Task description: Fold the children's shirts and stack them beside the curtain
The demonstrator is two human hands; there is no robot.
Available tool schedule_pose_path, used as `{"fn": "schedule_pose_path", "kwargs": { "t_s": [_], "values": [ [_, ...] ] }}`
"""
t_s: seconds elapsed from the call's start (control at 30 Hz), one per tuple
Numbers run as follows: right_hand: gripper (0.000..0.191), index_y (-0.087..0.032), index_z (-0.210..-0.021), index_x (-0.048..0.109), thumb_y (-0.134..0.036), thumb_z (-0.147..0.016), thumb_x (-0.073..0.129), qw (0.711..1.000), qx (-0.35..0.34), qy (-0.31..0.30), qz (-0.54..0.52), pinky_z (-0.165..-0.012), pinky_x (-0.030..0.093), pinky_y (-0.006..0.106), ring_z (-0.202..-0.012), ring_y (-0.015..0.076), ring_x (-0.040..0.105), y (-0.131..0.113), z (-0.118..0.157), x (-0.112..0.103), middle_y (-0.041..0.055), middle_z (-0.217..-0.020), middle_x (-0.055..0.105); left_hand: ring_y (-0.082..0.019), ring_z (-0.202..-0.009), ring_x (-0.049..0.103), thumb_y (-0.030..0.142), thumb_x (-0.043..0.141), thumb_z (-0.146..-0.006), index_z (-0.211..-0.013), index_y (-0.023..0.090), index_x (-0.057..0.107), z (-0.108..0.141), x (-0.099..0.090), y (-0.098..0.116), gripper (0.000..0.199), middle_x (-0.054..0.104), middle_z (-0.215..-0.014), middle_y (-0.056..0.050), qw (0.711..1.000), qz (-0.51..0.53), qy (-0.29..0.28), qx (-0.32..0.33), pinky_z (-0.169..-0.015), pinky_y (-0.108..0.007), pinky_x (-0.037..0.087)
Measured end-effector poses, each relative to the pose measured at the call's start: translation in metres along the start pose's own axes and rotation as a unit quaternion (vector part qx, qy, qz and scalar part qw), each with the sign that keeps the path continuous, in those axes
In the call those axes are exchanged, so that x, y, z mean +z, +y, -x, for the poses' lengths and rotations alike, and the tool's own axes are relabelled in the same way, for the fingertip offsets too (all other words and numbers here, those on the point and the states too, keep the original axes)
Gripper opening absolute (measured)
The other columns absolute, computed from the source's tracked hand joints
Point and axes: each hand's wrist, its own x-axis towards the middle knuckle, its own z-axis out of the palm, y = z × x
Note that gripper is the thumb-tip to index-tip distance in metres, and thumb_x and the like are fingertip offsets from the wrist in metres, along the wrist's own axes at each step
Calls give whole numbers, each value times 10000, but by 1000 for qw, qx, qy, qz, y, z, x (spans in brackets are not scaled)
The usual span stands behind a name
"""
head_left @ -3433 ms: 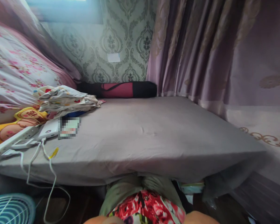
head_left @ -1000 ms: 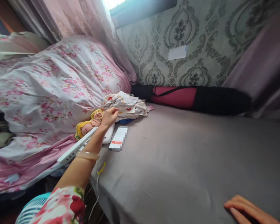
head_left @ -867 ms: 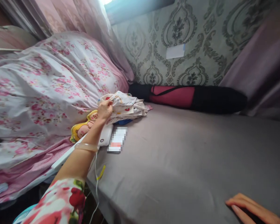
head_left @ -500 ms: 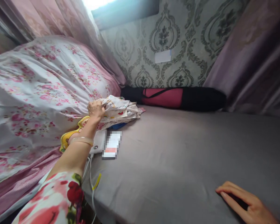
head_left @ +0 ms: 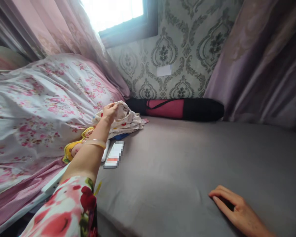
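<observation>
left hand [head_left: 109, 113] pinches a pale cloth [head_left: 122, 111]

its fingers clamp the cloth's edge at the clothes pile [head_left: 132, 125]. the right hand [head_left: 236, 207], thumb and fingers slightly apart, is at the grey sheet [head_left: 162, 164]. the left forearm [head_left: 88, 161] partly hides a yellow cushion [head_left: 71, 149].

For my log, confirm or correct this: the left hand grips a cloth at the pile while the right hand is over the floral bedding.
One part is wrong: in the head view, the right hand is over the gray cover. The left hand does grip a cloth at the pile.
</observation>
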Motion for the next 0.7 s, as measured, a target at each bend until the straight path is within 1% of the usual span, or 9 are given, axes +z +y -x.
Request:
{"fn": "schedule_pose_path", "kwargs": {
  "t_s": [0.1,0.2,0.3,0.37,0.43,0.5,0.6,0.63,0.7],
  "values": [
    [247,-252,-817,711,-366,-907,510,1000,4,-6,-10,-705,521,229,-740,152,656,-3,1,-1,14,-795,668,-96,-617,583,216,769,-697,-847,135,640,8,29,7,214,660,-698,7,993,113,-8,-25,-684,-241,493],
    [250,-240,-816,707,-359,-905,506,999,16,-17,-28,-709,516,239,-741,152,647,-7,1,-2,16,-794,668,-110,-658,609,180,747,-730,-855,142,633,21,58,11,174,668,-708,6,985,155,-47,-54,-723,-261,513],
    [273,-225,-830,711,-367,-911,493,997,41,-42,-47,-737,513,253,-766,155,644,-11,-2,-6,24,-811,681,-122,-697,628,201,749,-744,-835,143,631,43,86,10,160,671,-721,1,980,160,-101,-64,-749,-265,517],
    [286,-221,-840,720,-376,-910,490,994,54,-70,-58,-755,510,264,-786,160,645,-14,-7,-11,26,-833,695,-111,-674,623,212,749,-749,-831,135,638,62,104,7,158,667,-717,1,972,166,-147,-74,-733,-247,515],
    [300,-216,-851,723,-386,-911,485,991,65,-95,-75,-758,509,275,-792,166,650,-18,-17,-18,27,-844,709,-99,-628,607,232,756,-746,-845,125,653,84,120,6,178,664,-710,1,959,174,-205,-95,-687,-235,513],
    [316,-201,-885,718,-403,-915,476,987,72,-99,-101,-751,512,285,-787,172,655,-24,-31,-24,31,-834,716,-102,-609,603,271,772,-734,-877,120,671,108,135,5,231,672,-723,-6,939,173,-272,-120,-645,-233,510],
    [324,-181,-903,703,-434,-899,500,986,69,-34,-150,-781,523,314,-815,186,664,-34,-62,-32,49,-845,718,-117,-626,617,322,796,-709,-911,116,687,143,153,10,309,689,-764,-24,904,162,-370,-143,-617,-228,503],
    [319,-183,-898,698,-440,-891,507,984,66,2,-168,-812,524,329,-849,193,667,-38,-74,-34,57,-865,718,-121,-634,621,334,797,-708,-921,114,689,153,157,14,325,692,-779,-29,891,155,-402,-146,-610,-225,500],
    [296,-203,-990,680,-439,-867,550,974,48,89,-205,-907,503,364,-962,204,657,-45,-97,-39,72,-1006,711,-128,-640,628,354,787,-720,-940,110,689,170,164,22,342,693,-797,-36,867,128,-461,-138,-592,-221,494]
  ]
}}
